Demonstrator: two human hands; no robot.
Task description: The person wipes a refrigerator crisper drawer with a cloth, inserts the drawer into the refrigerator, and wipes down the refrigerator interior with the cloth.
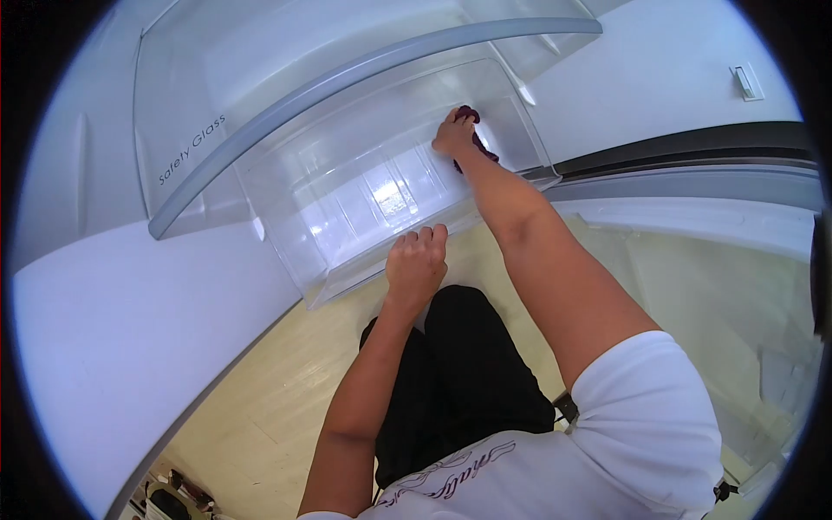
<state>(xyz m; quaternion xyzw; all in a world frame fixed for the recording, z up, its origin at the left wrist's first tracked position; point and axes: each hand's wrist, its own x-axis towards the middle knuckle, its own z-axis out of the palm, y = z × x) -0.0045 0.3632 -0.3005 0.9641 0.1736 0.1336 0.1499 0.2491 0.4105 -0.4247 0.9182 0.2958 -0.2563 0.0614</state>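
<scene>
A clear plastic fridge drawer (347, 195) is pulled partway out below a glass shelf. My left hand (418, 260) has its fingers curled over the drawer's front edge. Inside the drawer at its right end, my right hand (454, 137) is closed on a dark maroon cloth (485, 153). The cloth lies against the drawer's inner surface, and part of it is hidden under the hand. Ridges and a bright reflection show on the drawer's bottom.
Above the drawer runs a glass shelf marked "Safety Glass" (192, 149) with a grey front trim (364, 82). A small switch (745, 81) sits on the right inner wall. The open fridge door (693, 286) stands at the right, over a pale floor (251, 390).
</scene>
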